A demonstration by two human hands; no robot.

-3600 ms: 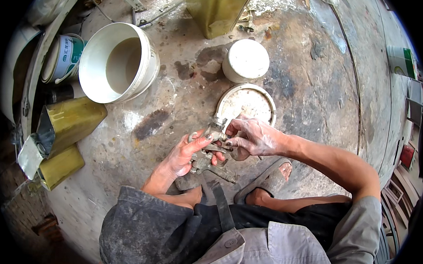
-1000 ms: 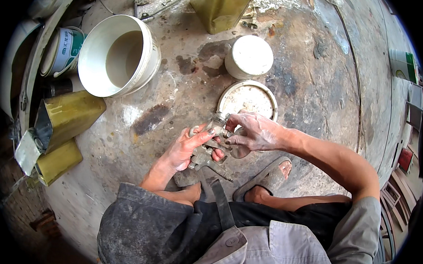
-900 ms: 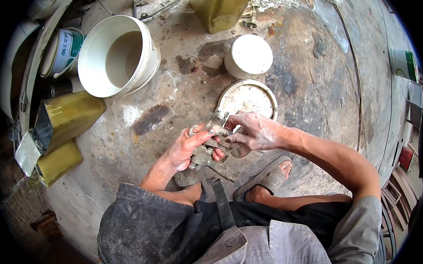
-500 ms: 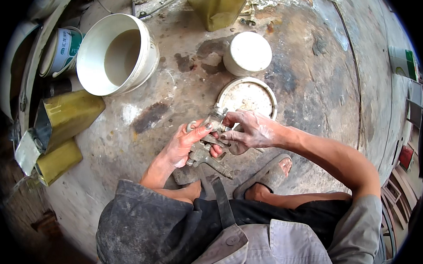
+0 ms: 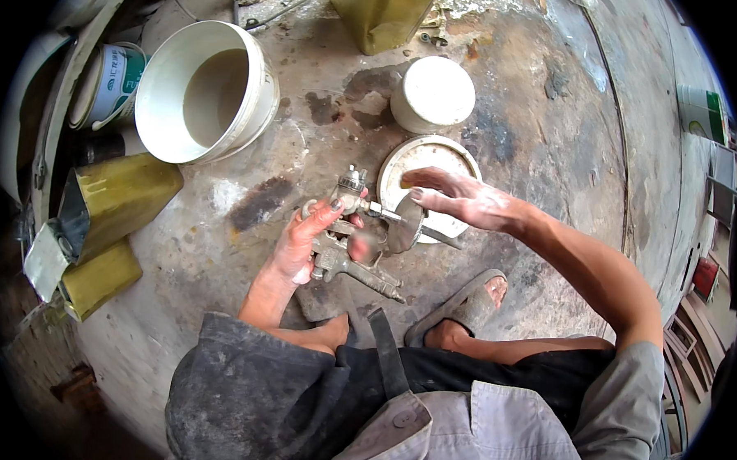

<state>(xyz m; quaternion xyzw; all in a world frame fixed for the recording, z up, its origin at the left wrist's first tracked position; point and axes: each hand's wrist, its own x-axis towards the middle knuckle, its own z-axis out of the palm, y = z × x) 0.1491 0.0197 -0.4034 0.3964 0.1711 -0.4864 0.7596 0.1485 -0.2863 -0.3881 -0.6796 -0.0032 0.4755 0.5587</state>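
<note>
My left hand (image 5: 300, 245) grips a grimy metal spray gun (image 5: 345, 244) by its body and holds it just above the stained concrete floor (image 5: 545, 131). A round grey metal disc (image 5: 406, 225) stands on edge at the gun's right side, with a thin rod (image 5: 439, 235) sticking out past it. My right hand (image 5: 462, 199) hovers over the disc with its fingers stretched out and apart. Its thumb tip rests at the disc's top edge. Behind this hand a shallow round white lid (image 5: 464, 158) lies on the floor.
A large white bucket (image 5: 203, 91) stands at the upper left and a small white tub (image 5: 434, 93) behind the lid. Olive metal cans (image 5: 119, 207) lie at the left, another olive can (image 5: 382, 13) at the top. My sandalled foot (image 5: 468, 304) rests below the gun.
My right hand was closed on the gun's parts beside my left hand. It has now lifted and spread its fingers. The gun is turned, and its disc shows.
</note>
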